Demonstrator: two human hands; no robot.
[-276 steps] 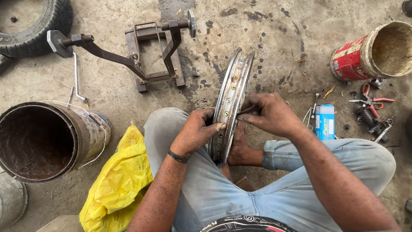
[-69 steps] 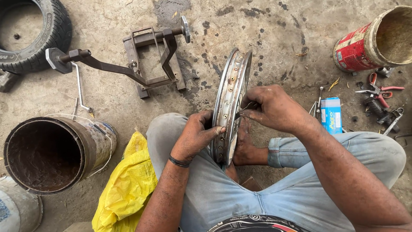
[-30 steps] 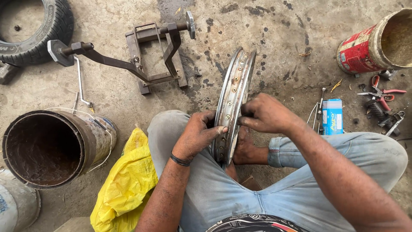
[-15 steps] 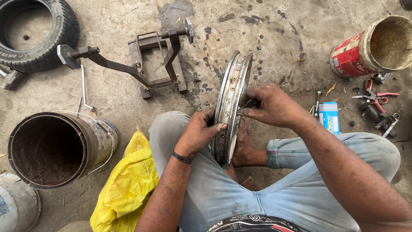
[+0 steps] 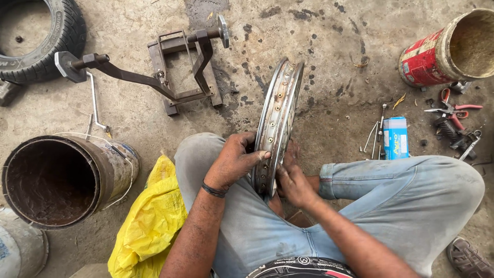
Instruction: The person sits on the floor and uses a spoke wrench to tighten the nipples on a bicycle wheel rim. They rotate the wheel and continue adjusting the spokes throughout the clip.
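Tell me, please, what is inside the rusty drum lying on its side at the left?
The rusty drum shows only a dark, rust-brown inner wall and nothing lying in it. Its far bottom is in shadow, so small things there cannot be ruled out.

Concrete floor point(image 5: 329, 46), oil-stained. Upper left: black tyre point(image 5: 49, 38); beside it, a steel stand point(image 5: 175, 67) with threaded clamps. Left: rusty drum point(image 5: 62, 180) on its side, yellow plastic bag point(image 5: 149, 226) adjacent. Right: red tin point(image 5: 447, 51), blue box point(image 5: 395, 137), red-handled pliers point(image 5: 453, 109).
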